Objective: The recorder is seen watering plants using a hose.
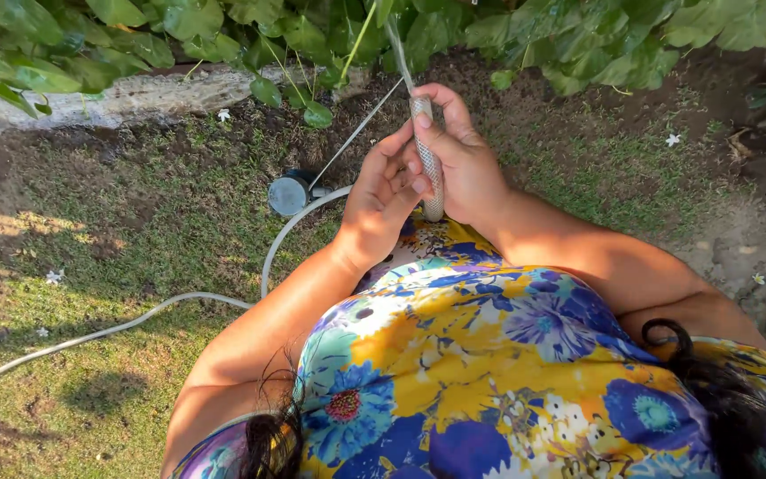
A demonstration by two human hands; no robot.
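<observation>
Head view, both hands (pixel 423 173) gripping hose (pixel 427 160)

Hands in view: two, a left hand (pixel 381 200) and a right hand (pixel 458 155). Garden hoses: one braided hose (pixel 425 151). A second pale hose (pixel 135 321) lies on the grass; whether the two join cannot be told. Round grey fittings: one (pixel 290 193). Fallen white flowers: at least four, such as one (pixel 672 139).

Open patchy grass (pixel 135 222) left of both hands, crossed by a pale curving rubber hose (pixel 117 328) (round grey sprinkler head (pixel 290 193) nearby). Blocked ahead by dense green leafy bushes (pixel 578 35).
</observation>
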